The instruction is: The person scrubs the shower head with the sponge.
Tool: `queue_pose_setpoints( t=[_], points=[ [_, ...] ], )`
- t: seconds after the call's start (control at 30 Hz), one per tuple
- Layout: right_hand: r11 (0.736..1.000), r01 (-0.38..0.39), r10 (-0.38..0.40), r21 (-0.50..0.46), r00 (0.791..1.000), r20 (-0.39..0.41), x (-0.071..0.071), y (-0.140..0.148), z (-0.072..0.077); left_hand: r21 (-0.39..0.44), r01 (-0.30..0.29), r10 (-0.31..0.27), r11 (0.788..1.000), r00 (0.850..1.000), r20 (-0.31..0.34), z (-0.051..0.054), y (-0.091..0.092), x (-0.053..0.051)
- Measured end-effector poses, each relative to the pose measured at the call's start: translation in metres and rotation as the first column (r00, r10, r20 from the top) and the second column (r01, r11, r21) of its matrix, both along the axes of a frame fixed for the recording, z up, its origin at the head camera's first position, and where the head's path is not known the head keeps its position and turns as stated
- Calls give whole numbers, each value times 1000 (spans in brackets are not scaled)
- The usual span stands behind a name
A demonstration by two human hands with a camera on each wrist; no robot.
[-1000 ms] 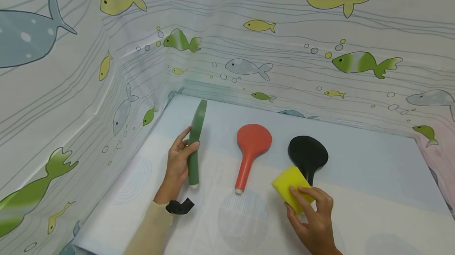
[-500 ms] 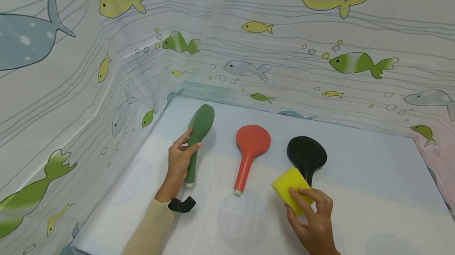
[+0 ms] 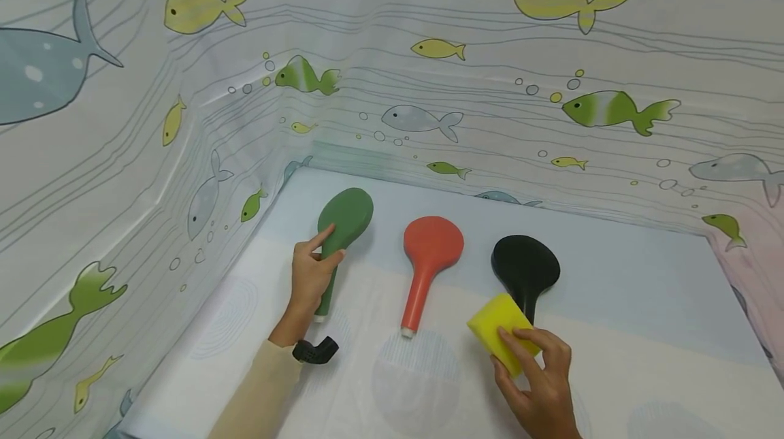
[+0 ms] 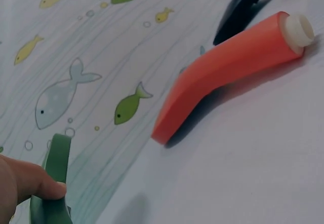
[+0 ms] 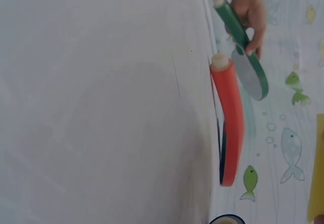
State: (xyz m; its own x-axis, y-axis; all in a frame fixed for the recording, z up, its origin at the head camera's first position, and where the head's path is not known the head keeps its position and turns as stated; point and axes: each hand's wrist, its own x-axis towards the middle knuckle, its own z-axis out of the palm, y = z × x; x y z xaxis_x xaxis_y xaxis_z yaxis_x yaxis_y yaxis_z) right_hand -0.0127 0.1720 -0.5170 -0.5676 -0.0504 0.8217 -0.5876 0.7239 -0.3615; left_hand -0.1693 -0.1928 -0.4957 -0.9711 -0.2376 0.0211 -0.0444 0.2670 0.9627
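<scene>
My left hand [image 3: 308, 277] grips a green handheld shower head [image 3: 350, 211] by its neck, with the rounded back turned up in the head view. The right wrist view shows the pale face of the green shower head [image 5: 248, 77] turned away from the head camera. In my right hand [image 3: 544, 381] a yellow sponge [image 3: 499, 323] is pinched between thumb and fingers. That sponge is in front of the handle of a black shower head [image 3: 525, 263], hiding part of it. Between the hands lies a red shower head [image 3: 433, 243], its white connector end [image 3: 407, 333] toward me.
A pale cloth-covered table [image 3: 625, 289] carries the shower heads. Fish-printed fabric [image 3: 490, 85] rises behind it and along the left side. Pink cloth [image 3: 750, 275] hangs at the far right. A black wrist-worn device [image 3: 315, 350] is on my left wrist.
My left hand has turned the green shower head from edge-on to show its broad rounded back, and its head end has come slightly nearer. The right hand keeps the sponge in nearly the same place.
</scene>
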Motion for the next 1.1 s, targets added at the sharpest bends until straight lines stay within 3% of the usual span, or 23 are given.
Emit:
queue_pose_setpoints(
  t=[0.3,0.73,0.87,1.1],
  points=[
    [1000,27,-26,-2,999,27,2,0,0,-128,-17,15,992,1000,-16,-9,4,-11],
    [997,78,-76,-21,995,67,5,3,-2,-243,14,-16,970,1000,-9,-17,4,-15],
    [994,103,-100,-21,989,109,7,2,-3,-274,10,-9,962,1000,6,-19,4,-17],
    [993,113,-110,-27,988,113,8,2,-3,-321,4,0,947,1000,11,-23,2,-19]
  ],
)
